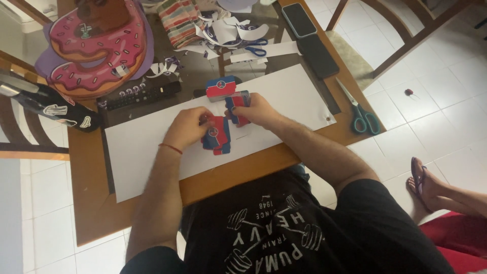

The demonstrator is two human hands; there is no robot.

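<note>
A: Head view: what do the hands hold?
B: Left hand (188,127) and right hand (256,109), fingers closed, pinch a red-and-blue folded card cutout (219,136) on a white sheet (152,152) over the table (91,213); scissors (361,114) lie right.

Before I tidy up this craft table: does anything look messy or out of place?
Yes. Paper scraps lie strewn at the table's far edge around blue-handled scissors, and green-handled scissors sit at the right table edge, handles overhanging. Nothing looks spilled or broken.
</note>
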